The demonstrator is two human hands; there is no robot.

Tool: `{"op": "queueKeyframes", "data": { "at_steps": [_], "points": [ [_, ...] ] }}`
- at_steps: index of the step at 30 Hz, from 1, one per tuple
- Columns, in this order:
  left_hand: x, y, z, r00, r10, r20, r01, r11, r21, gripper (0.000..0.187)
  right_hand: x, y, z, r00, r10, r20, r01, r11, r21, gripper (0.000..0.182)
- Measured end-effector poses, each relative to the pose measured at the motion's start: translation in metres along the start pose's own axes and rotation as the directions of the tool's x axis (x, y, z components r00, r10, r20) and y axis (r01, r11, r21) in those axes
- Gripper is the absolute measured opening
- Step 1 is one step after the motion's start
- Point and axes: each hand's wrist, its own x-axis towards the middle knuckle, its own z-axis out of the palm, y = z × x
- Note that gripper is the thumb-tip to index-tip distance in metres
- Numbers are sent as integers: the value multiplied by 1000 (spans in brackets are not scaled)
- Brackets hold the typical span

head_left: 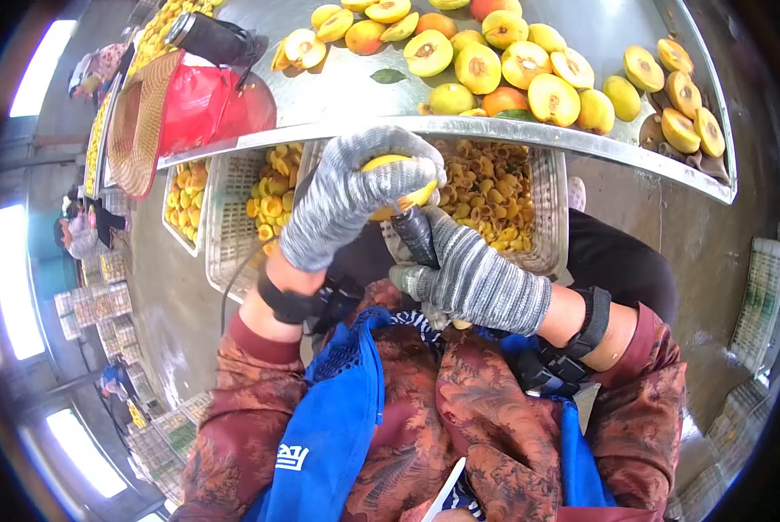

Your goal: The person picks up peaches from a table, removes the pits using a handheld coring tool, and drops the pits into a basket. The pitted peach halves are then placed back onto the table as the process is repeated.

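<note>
My left hand (pixel 355 187), in a grey striped knitted glove, is wrapped round a yellow fruit half (pixel 420 194) just below the metal table's front edge. My right hand (pixel 481 278), gloved the same way, grips a black-handled tool (pixel 415 235). The tool's tip touches the fruit, and its very end is hidden there. Beyond the edge, halved yellow fruits (pixel 479 69) with pits or hollows lie on the metal table (pixel 320 94). Under my hands, a crate (pixel 549 209) holds many small cut fruit pieces (pixel 486 187).
A black bottle (pixel 211 39), a red bag (pixel 207 104) and a straw hat (pixel 137 122) sit at the table's left. More fruit crates (pixel 229 209) stand below. Other people (pixel 81 230) and stacked crates (pixel 94 304) are far left; a crate (pixel 756 300) stands right.
</note>
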Motion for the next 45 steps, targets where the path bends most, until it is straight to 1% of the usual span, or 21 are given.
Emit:
{"op": "queueKeyframes", "data": {
  "at_steps": [1,3,4,6,9,13,15,19,22,27,31,33,34,35,37,38,39,41,42,43,45],
  "points": [
    [2,0,-2,1000,4,-12,-4,1000,-7,18,-1,-3,-1,1000,3,10,-3,1000,-10,41],
    [5,1,-6,996,-59,70,50,991,126,20,-3,-10,-3,993,85,82,-97,982,163,37],
    [5,3,-6,990,-116,81,111,991,70,20,-5,-14,-5,992,88,90,-101,983,156,37],
    [8,5,-6,987,-123,102,112,988,107,21,-9,-22,-8,972,144,183,-206,898,389,35],
    [12,2,-8,981,-152,120,136,982,132,21,-11,-28,-12,945,178,275,-293,837,463,24],
    [14,2,-4,979,-126,158,104,984,144,21,-12,-19,-14,945,92,313,-260,792,553,22],
    [13,-1,1,987,-72,144,72,997,3,22,-14,-22,-17,939,83,335,-269,781,563,23],
    [14,-1,9,994,-22,110,37,990,-137,30,-13,-9,-18,952,-104,287,-87,808,583,23],
    [13,-3,10,997,29,77,-16,985,-172,36,-16,-14,-24,897,-40,440,-319,631,707,23],
    [9,-15,18,994,89,-57,-101,959,-265,43,-13,-13,-23,891,-48,451,-350,561,750,24],
    [7,-15,25,987,42,-153,-95,929,-358,45,-10,-32,-26,907,56,418,-315,749,583,20],
    [7,-17,26,979,-38,-202,-87,814,-575,46,-6,-33,-20,945,191,265,-263,926,272,20],
    [8,-17,21,988,26,-154,-115,784,-610,44,0,-24,-12,996,6,91,-17,993,113,31],
    [8,-18,20,986,39,-161,-130,784,-607,44,1,-20,-11,980,-188,-66,167,955,-244,46],
    [6,-19,15,973,32,-230,-174,756,-631,44,1,-24,-13,985,-155,-82,119,935,-333,56],
    [5,-19,11,961,134,-243,-246,818,-520,46,3,-24,-11,971,-209,-114,153,916,-371,54],
    [4,-18,5,956,146,-255,-261,819,-511,46,2,-31,-16,992,-97,-81,59,921,-384,53],
    [0,-12,-6,891,82,-447,-223,936,-274,45,0,-24,-15,990,-140,-26,116,899,-422,51],
    [-5,-6,-8,906,114,-407,-313,828,-465,42,0,-23,-13,984,-176,8,157,853,-498,41],
    [-8,-8,-15,902,125,-412,-323,829,-456,42,4,-20,-15,982,-187,13,168,848,-502,41],
    [-17,-15,-38,720,270,-639,-235,962,142,34,13,-2,-23,974,-227,-19,126,608,-784,31]
  ]
}}
